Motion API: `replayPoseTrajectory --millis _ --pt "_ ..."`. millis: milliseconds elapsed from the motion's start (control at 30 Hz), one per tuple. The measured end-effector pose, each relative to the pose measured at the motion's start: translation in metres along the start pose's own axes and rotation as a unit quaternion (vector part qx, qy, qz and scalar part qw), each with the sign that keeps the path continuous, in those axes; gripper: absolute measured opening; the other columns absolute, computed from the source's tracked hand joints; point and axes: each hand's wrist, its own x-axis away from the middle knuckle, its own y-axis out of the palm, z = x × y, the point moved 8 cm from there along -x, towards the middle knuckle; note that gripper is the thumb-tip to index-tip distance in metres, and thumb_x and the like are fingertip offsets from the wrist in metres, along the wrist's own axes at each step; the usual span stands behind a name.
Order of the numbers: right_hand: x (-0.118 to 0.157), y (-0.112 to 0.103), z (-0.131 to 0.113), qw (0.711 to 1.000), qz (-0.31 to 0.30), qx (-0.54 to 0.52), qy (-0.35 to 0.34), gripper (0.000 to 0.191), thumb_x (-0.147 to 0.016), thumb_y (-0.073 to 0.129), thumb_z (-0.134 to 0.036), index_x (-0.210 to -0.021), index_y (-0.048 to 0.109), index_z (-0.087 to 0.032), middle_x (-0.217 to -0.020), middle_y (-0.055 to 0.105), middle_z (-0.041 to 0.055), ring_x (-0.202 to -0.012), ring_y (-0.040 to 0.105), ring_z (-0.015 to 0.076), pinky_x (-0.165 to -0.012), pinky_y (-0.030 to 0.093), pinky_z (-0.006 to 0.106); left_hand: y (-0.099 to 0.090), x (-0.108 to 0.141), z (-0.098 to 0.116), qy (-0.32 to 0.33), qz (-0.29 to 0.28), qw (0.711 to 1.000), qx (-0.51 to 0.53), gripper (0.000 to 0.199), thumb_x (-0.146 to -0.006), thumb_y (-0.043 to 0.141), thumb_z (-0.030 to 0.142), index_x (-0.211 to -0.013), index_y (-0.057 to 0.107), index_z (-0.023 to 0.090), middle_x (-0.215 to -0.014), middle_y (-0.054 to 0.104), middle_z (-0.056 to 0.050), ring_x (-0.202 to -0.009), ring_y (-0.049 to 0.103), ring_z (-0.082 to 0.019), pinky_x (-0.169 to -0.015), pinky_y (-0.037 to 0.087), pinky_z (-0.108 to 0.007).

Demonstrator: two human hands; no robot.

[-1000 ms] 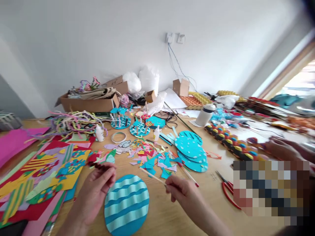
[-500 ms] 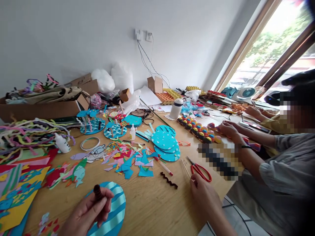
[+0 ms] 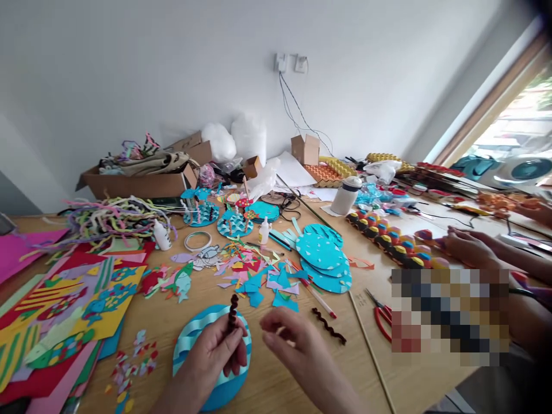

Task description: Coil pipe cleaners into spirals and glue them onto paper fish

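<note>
My left hand [image 3: 213, 353] pinches a dark brown coiled pipe cleaner [image 3: 233, 307], which stands upright from the fingertips. Beneath that hand lies a round blue disc [image 3: 224, 397] with pale wavy paper strips across it, partly covered by the fingers. My right hand [image 3: 297, 348] hovers just to the right, thumb and fingers loosely curled and apart, with nothing visible in them. A second wavy brown pipe cleaner [image 3: 328, 326] rests on the table beyond the right hand. Farther right are a thin wooden stick [image 3: 371, 351] and red-handled scissors [image 3: 382, 319], partly hidden by a blurred patch.
Paper scraps [image 3: 250, 270], white glue bottles [image 3: 163, 236] and a tape roll [image 3: 198, 241] lie ahead. Blue discs [image 3: 323, 253] are stacked right of the scraps. Coloured paper sheets [image 3: 121, 287] cover the left side. A co-worker's hands [image 3: 470, 247] work on painted egg-carton pieces [image 3: 388, 238].
My right hand has let go of the wooden stick and moved left, close to my left hand. The view has turned left. The coiled pipe cleaner in my left hand now looks longer and looser.
</note>
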Motion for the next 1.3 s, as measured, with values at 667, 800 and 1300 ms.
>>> replayPoseTrajectory --millis 667,800,1300 --pt "-0.048 0.073 -0.022 0.876 -0.153 -0.454 0.055 0.027 -0.069 0.069 -0.036 -0.068 0.049 -0.018 -0.056 0.063 -0.0001 -0.052 0.057 0.0115 -0.051 0.040 0.021 -0.056 0.020 0.037 0.064 0.062 0.990 -0.109 0.033 -0.081 0.048 0.046 -0.094 0.059 0.017 -0.066 0.057 0.000 -0.061 0.051 -0.015 -0.053 0.038 -0.022" --pt "-0.043 0.092 -0.020 0.870 -0.216 -0.438 0.074 0.032 -0.062 0.074 -0.037 -0.065 0.049 -0.016 -0.051 0.060 -0.0019 -0.046 0.056 0.0111 -0.045 0.039 0.021 -0.045 0.013 0.029 0.030 0.041 0.997 0.064 0.027 -0.077 0.057 0.040 -0.092 0.058 0.017 -0.060 0.055 0.001 -0.053 0.049 -0.011 -0.049 0.034 -0.022" --pt "-0.042 0.093 0.001 0.878 -0.145 -0.440 0.120 0.035 -0.059 0.077 -0.037 -0.073 0.055 -0.014 -0.058 0.067 0.0010 -0.051 0.060 0.0092 -0.052 0.042 0.019 -0.071 0.016 0.051 0.119 0.184 0.971 0.096 0.020 -0.069 0.068 0.033 -0.069 0.055 0.018 -0.054 0.047 0.007 -0.048 0.042 -0.006 -0.046 0.033 -0.016"
